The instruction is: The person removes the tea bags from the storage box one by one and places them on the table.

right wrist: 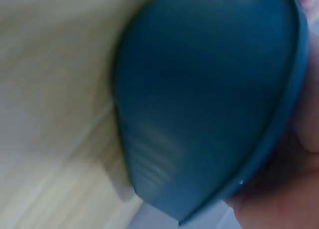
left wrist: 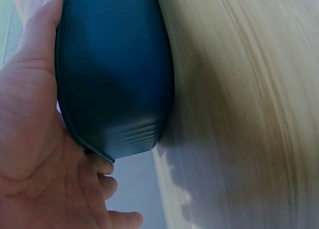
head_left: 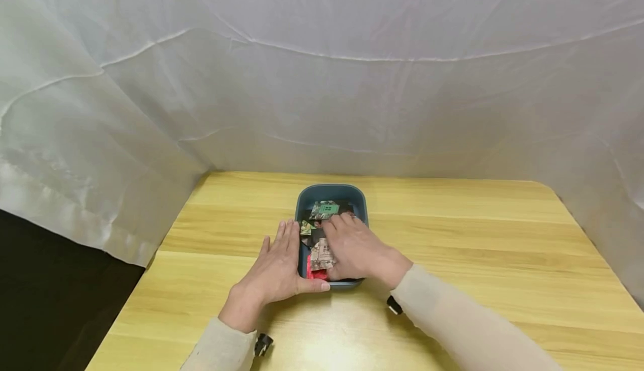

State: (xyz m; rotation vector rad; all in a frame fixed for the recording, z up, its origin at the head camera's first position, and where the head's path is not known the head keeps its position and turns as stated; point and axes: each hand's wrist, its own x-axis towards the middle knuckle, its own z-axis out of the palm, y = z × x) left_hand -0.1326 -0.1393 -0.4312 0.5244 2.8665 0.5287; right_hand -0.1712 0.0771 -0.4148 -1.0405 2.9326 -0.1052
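A dark blue bin (head_left: 332, 187) stands on the wooden table and holds several small printed packets. Among them are one with a green label (head_left: 329, 209), a beige-grey one (head_left: 321, 255) and a red one (head_left: 313, 273). My left hand (head_left: 275, 273) lies along the bin's left rim with straight fingers, its thumb across the near rim. Over the right rim reaches my right hand (head_left: 354, 248), fingers down among the packets; their tips are hidden. In both wrist views the bin's outer wall (left wrist: 114, 64) fills much of the picture, so its contents do not show there.
The wooden table (head_left: 478, 259) extends on both sides of the bin. White cloth (head_left: 352, 108) hangs behind it and at the sides. A small black clip-like piece (head_left: 263, 345) sits by the left cuff, another (head_left: 394, 305) by the right cuff.
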